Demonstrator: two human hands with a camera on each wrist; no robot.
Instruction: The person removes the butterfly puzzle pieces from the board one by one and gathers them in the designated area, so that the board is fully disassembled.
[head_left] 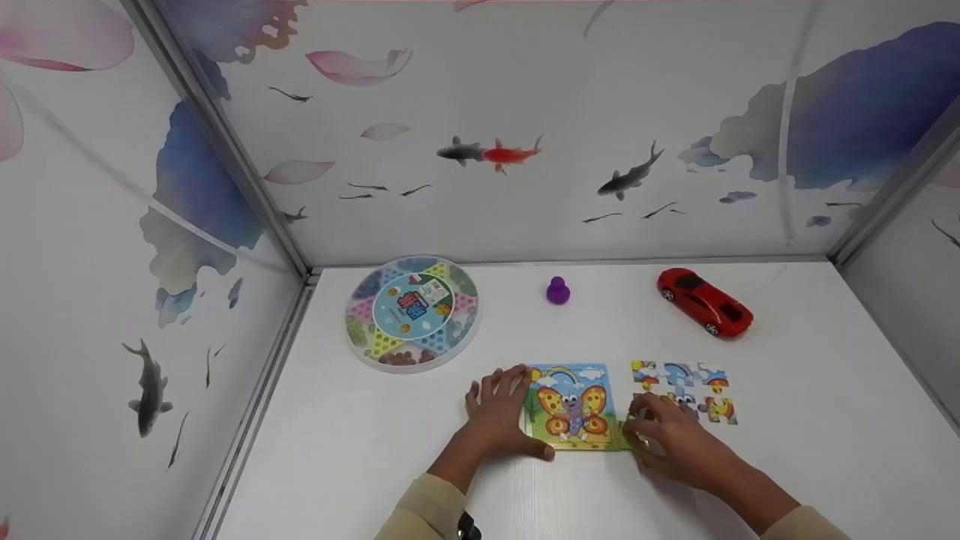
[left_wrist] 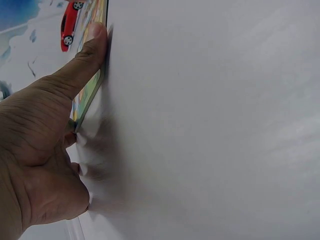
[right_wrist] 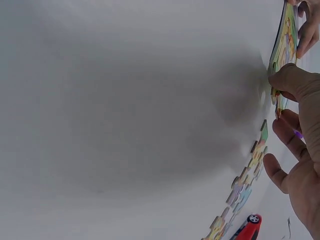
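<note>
A square puzzle board (head_left: 574,409) with a butterfly and rainbow picture lies flat on the table. My left hand (head_left: 495,416) rests at its left side, fingers spread by the upper left corner and thumb at the lower edge. In the left wrist view the thumb lies straight along the edge of the board (left_wrist: 87,95). At the board's lower right corner, my right hand (head_left: 675,442) pinches a greenish puzzle piece (head_left: 628,436) between thumb and fingers. Loose puzzle pieces (head_left: 679,373) lie in rows right of the board, partly hidden by that hand.
A round Chinese checkers set (head_left: 412,313) lies at the back left. Behind the board stands a small purple peg-shaped object (head_left: 557,291). A red toy car (head_left: 705,302) sits at the back right. Printed wall panels (head_left: 525,202) enclose the white table (head_left: 315,450).
</note>
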